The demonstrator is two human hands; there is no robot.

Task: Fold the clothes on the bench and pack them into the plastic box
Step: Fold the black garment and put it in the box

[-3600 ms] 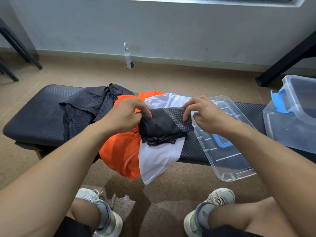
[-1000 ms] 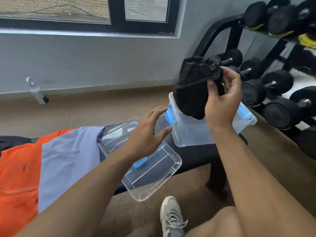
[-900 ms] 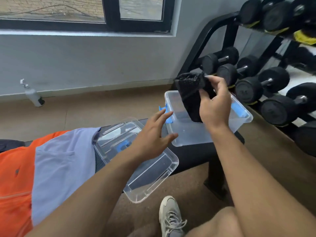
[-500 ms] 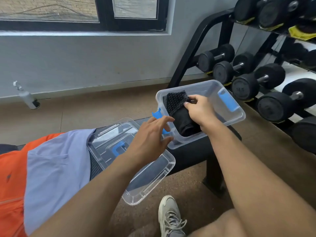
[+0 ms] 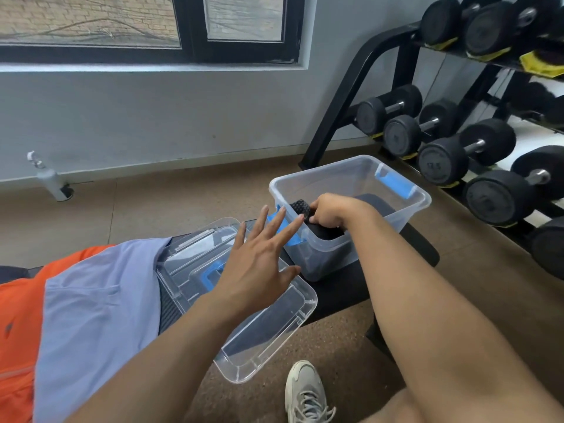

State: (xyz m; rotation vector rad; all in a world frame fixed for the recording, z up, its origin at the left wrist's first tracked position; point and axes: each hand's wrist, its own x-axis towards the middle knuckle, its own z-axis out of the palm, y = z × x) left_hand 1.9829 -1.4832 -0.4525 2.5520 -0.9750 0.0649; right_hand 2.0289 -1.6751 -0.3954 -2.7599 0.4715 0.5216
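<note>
Half-hidden black garment [image 5: 300, 206] under right hand [image 5: 331, 210]

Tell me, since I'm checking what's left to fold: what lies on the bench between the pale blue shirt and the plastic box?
In the head view, the clear lid lies between the pale blue shirt and the plastic box, with the left hand spread above it.
</note>
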